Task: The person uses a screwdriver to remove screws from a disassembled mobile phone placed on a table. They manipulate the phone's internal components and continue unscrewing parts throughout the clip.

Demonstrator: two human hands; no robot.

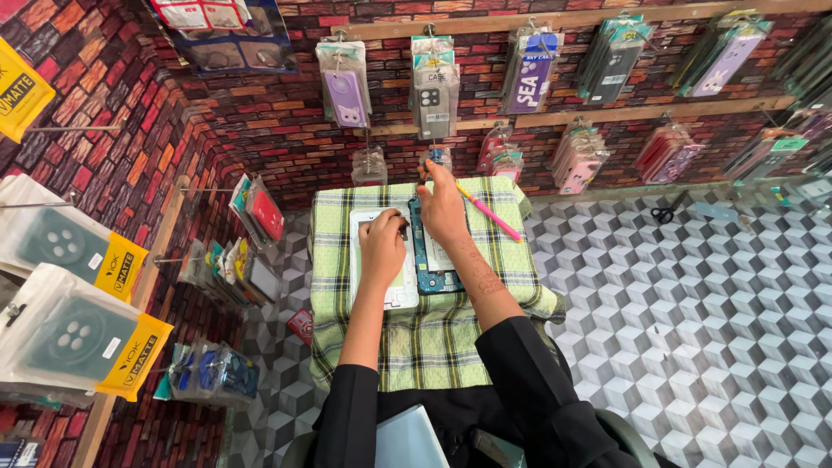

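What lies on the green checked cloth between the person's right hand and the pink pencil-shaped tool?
Head view: only bare green checked cloth separates the right hand from the pink pencil-shaped tool.

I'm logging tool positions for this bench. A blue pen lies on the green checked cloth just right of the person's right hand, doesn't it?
Not quite: the pen is pink, not blue, as the head view shows. It does lie on the green checked cloth, just right of the right hand.

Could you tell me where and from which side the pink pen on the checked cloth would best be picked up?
Probably at mid-shaft of the pink pen, pinched across its thin width from above. It lies flat and diagonal on the checked cloth, clear to the right of the right hand.
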